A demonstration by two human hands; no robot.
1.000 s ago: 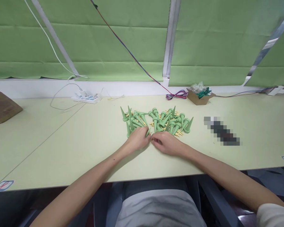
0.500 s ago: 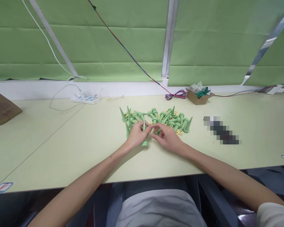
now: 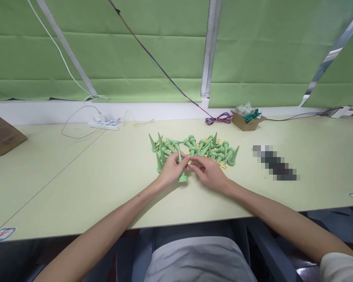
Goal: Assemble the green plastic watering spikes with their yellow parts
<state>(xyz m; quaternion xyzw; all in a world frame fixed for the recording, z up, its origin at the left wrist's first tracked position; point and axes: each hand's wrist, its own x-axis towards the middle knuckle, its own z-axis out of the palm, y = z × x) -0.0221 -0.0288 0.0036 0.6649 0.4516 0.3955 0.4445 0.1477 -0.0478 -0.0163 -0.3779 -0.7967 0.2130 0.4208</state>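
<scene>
My left hand (image 3: 171, 169) is closed around a green plastic watering spike (image 3: 182, 178), whose wide capped end points down toward me. Beside it, my right hand (image 3: 209, 170) has thumb and forefinger pinched together near the spike. Whatever those fingertips hold is too small and covered to make out. Just beyond both hands lies a pile of green spikes (image 3: 206, 148), some standing point up and others on their sides. Small yellow plastic pieces (image 3: 222, 165) are scattered among them. More green spikes (image 3: 159, 161) stand to the left of my left hand.
A small cardboard box (image 3: 246, 123) with clear plastic and green material sits at the back right, beside a coil of red and blue wire (image 3: 220, 118). A white power strip (image 3: 106, 124) lies at the back left. A brown paper bag (image 3: 4, 137) occupies the far left.
The spike in my left hand has tilted, its capped end swinging slightly to the right. My right fingers have shifted a little at the left fingertips.
</scene>
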